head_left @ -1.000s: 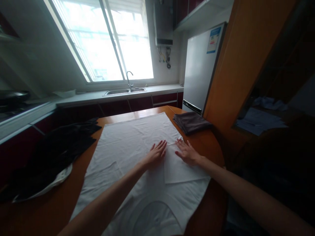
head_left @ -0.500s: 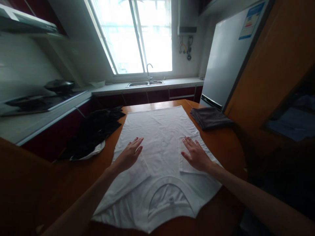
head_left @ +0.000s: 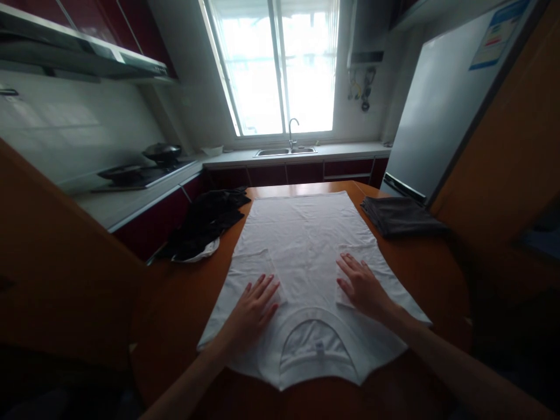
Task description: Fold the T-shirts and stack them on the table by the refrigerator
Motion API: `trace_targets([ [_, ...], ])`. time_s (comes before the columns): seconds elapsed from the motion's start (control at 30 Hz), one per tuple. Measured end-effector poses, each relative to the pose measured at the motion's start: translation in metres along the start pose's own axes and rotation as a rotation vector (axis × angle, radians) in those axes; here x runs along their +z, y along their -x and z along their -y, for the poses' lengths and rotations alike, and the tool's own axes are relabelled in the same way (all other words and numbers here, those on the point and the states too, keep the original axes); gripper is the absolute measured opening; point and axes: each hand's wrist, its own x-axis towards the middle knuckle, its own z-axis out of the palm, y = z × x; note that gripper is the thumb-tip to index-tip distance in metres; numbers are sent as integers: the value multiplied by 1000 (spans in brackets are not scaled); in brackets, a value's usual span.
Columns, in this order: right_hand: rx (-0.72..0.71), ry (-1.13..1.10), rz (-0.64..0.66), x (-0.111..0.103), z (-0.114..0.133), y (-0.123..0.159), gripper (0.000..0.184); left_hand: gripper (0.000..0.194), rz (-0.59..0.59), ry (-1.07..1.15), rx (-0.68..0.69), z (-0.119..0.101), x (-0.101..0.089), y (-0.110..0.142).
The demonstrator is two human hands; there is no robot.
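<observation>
A white T-shirt (head_left: 306,233) lies spread on the wooden table (head_left: 437,274), its neckline toward me and its hem at the far side. Both sleeves are folded inward over the body. My left hand (head_left: 256,303) rests with fingers stretched on the left sleeve, near the collar. On the right sleeve lies my right hand (head_left: 361,286), flat and with fingers apart. Neither hand grips the cloth. Small wrinkles show across the shirt's front.
A heap of black clothing (head_left: 205,221) with a white piece is at the table's left edge. Folded dark grey cloth (head_left: 400,217) lies at the right. Beyond are a counter with a sink (head_left: 284,151), a stove with pans (head_left: 161,153) and a fridge (head_left: 446,105).
My left hand has moved toward me and down onto the left sleeve, which now lies flatter. The right hand stays on its sleeve. The view has turned to the left.
</observation>
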Motion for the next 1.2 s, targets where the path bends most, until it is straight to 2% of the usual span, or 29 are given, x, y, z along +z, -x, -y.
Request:
trace_targets([
  [0.1, 26, -5, -16, -6, -17, -31, 46, 44, -22, 12, -18, -6, -1, 0],
  [0.17, 103, 6, -9, -13, -32, -60, 41, 42, -46, 15, -38, -9, 0, -1],
  [0.33, 235, -22, 206, -31, -58, -120, 27, 40, -109, 42, -47, -15, -1, -2],
  [0.43, 218, -55, 285, -33, -65, -135, 20, 39, -121, 52, -44, -16, -3, -2],
  [0.6, 181, -99, 373, -31, -79, -146, 17, 39, -107, 50, -48, -13, -2, -1],
  [0.77, 190, -76, 332, -29, -86, -148, 16, 40, -117, 59, -41, -13, -1, 0],
  [0.9, 231, -22, 252, -29, -81, -137, 22, 42, -92, 68, -41, -15, -2, 0],
  [1.0, 209, 13, 95, -33, -80, -115, 32, 43, -87, 73, -38, -15, -2, 0],
  [1.1, 130, 64, -88, -31, -83, -82, 40, 44, -96, 78, -33, -13, 0, 0],
  [1.13, 125, 89, -112, -29, -85, -70, 45, 44, -93, 77, -31, -12, 1, 0],
  [1.2, 162, 136, -64, -22, -88, -49, 56, 45, -82, 69, -30, -11, 3, -1],
])
